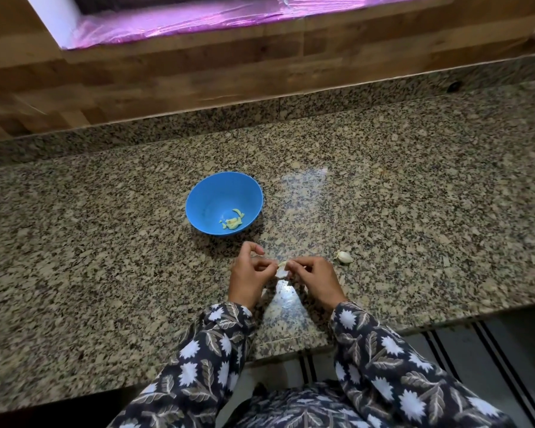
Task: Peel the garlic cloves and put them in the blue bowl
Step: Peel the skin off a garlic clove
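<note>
A garlic clove (pixel 282 269), pale and with its papery skin partly loose, is held just above the counter between both hands, close to the near edge and in front of the bowl. The left hand (pixel 250 278) has its fingers curled in, with thumb and fingertips pinching the clove's left side; its forefinger is raised in a hook above the pinch. The right hand (pixel 315 281) is likewise curled, its thumb and first fingers nipping the clove from the right, so the two hands meet on it. Whether the fingers grip skin or flesh is too small to tell. Beyond the hands and slightly to the left stands the blue bowl (pixel 207 196), upright on the counter and apart from the hands; a few yellowish peeled pieces (pixel 233 222) lie together at the bottom of it, toward its near right side. A second clove (pixel 344 257), unpeeled, lies on the stone just right of the right hand, not touching it. All of this rests on a speckled granite counter (pixel 414 196) with a low raised lip of the same stone at the back. Dark sleeves (pixel 217 350) printed with white flowers and leaves cover both forearms to the wrist. Behind the counter rises a wooden wall (pixel 167 72), and above it runs a shiny purple sheet (pixel 198 20).
</note>
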The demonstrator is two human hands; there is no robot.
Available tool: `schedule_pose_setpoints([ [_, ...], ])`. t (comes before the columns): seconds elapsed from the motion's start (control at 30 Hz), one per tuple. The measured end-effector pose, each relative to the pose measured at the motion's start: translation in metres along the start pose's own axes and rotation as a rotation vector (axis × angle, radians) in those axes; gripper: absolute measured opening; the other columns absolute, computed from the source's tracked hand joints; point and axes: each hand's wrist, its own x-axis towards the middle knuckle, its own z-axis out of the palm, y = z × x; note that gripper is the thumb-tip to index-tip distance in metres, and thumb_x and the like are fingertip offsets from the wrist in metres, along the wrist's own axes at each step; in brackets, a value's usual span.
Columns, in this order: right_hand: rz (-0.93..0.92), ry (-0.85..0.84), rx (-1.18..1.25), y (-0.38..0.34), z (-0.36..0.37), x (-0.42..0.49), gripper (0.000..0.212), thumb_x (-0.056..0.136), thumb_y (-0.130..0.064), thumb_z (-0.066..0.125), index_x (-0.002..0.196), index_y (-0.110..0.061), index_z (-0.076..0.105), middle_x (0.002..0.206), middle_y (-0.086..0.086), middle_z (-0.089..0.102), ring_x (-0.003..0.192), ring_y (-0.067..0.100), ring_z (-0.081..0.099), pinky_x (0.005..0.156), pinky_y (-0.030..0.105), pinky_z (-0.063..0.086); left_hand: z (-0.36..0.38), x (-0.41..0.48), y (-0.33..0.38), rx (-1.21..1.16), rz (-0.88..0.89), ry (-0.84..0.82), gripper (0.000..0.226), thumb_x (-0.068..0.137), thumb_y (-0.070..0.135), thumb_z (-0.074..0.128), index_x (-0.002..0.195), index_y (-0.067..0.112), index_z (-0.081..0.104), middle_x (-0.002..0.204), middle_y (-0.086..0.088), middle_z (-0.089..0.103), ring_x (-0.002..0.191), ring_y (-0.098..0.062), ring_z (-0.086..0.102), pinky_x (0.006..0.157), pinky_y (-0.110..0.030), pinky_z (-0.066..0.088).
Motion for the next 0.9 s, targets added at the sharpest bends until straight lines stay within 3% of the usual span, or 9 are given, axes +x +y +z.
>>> schedule_pose_setpoints([
  [0.13, -0.005, -0.047, 0.137, -0.005, -0.004, 0.002, 0.017, 0.086, -0.018, 0.064, 0.083, -0.005, 0.074, 0.076, 0.004, 0.072, 0.068, 0.01, 0.064, 0.065, 0.026, 0.05, -0.002, 0.003, 0.005, 0.041, 0.078, 0.032, 0.043, 0.078, 0.005, 0.072, 0.083, 0.024, 0.033, 0.08, -0.009, 0.068, 0.075, -0.018, 0.066, 0.067, -0.028, 0.051],
  [0.23, 0.04, -0.019, 0.267, -0.006, -0.005, 0.002, 0.015, 0.085, -0.009, 0.063, 0.079, 0.001, 0.073, 0.065, 0.001, 0.067, 0.056, -0.001, 0.059, 0.06, 0.016, 0.046, 0.002, -0.001, 0.005, 0.161, 0.15, 0.041, 0.042, 0.082, 0.011, 0.069, 0.081, 0.028, 0.03, 0.08, -0.001, 0.067, 0.07, -0.009, 0.063, 0.057, -0.013, 0.044],
  [0.33, 0.001, -0.062, 0.21, -0.007, -0.003, 0.002, 0.016, 0.086, -0.009, 0.063, 0.082, 0.003, 0.072, 0.07, 0.007, 0.068, 0.057, 0.005, 0.059, 0.06, 0.018, 0.046, 0.001, 0.002, 0.005, 0.178, 0.186, 0.048, 0.041, 0.085, 0.005, 0.064, 0.083, 0.026, 0.029, 0.082, -0.005, 0.067, 0.069, -0.013, 0.062, 0.056, -0.01, 0.042],
  [0.4, 0.016, -0.03, 0.231, -0.006, -0.002, 0.003, 0.015, 0.086, -0.009, 0.063, 0.085, 0.003, 0.072, 0.072, 0.007, 0.068, 0.06, 0.009, 0.059, 0.062, 0.021, 0.047, 0.003, 0.002, 0.006, 0.224, 0.193, 0.036, 0.038, 0.085, 0.004, 0.062, 0.086, 0.022, 0.029, 0.083, -0.008, 0.067, 0.069, -0.016, 0.062, 0.058, -0.015, 0.044],
  [0.5, 0.003, -0.018, 0.215, -0.003, -0.006, 0.003, 0.016, 0.086, -0.009, 0.063, 0.083, 0.005, 0.072, 0.075, 0.009, 0.069, 0.063, 0.011, 0.061, 0.064, 0.026, 0.049, 0.008, 0.002, 0.007, 0.257, 0.268, 0.059, 0.044, 0.083, 0.002, 0.062, 0.085, 0.027, 0.027, 0.073, -0.005, 0.061, 0.057, -0.005, 0.055, 0.051, -0.009, 0.04],
  [0.6, 0.005, -0.006, 0.278, -0.002, -0.007, 0.001, 0.016, 0.086, -0.01, 0.062, 0.078, 0.0, 0.072, 0.073, 0.006, 0.069, 0.061, 0.007, 0.06, 0.062, 0.023, 0.049, 0.002, 0.008, 0.006, 0.243, 0.214, 0.05, 0.037, 0.085, 0.002, 0.061, 0.09, 0.017, 0.028, 0.072, -0.003, 0.057, 0.055, -0.008, 0.053, 0.048, -0.009, 0.039],
  [0.73, -0.037, 0.057, 0.284, -0.002, -0.014, 0.005, 0.016, 0.087, -0.014, 0.062, 0.075, -0.016, 0.072, 0.08, 0.003, 0.07, 0.067, -0.005, 0.06, 0.065, 0.015, 0.048, 0.002, 0.003, -0.004, 0.199, 0.146, 0.025, 0.037, 0.081, 0.004, 0.069, 0.088, 0.019, 0.035, 0.076, 0.009, 0.064, 0.066, 0.007, 0.059, 0.055, -0.003, 0.041],
  [0.8, -0.061, 0.037, 0.217, 0.002, -0.013, 0.005, 0.012, 0.085, -0.015, 0.064, 0.08, -0.01, 0.073, 0.086, 0.002, 0.071, 0.074, -0.005, 0.06, 0.072, 0.018, 0.05, 0.004, 0.0, -0.006, 0.127, 0.098, 0.02, 0.038, 0.079, 0.0, 0.07, 0.085, 0.025, 0.041, 0.078, 0.008, 0.068, 0.072, 0.008, 0.063, 0.063, -0.007, 0.048],
  [0.9, -0.045, 0.019, 0.178, 0.009, -0.011, 0.002, 0.016, 0.084, -0.017, 0.066, 0.09, -0.005, 0.073, 0.091, 0.005, 0.072, 0.082, 0.008, 0.064, 0.081, 0.025, 0.051, 0.006, 0.001, -0.005, 0.049, 0.023, 0.029, 0.034, 0.074, 0.0, 0.074, 0.088, 0.02, 0.05, 0.08, -0.001, 0.072, 0.074, -0.002, 0.067, 0.068, -0.017, 0.054],
])
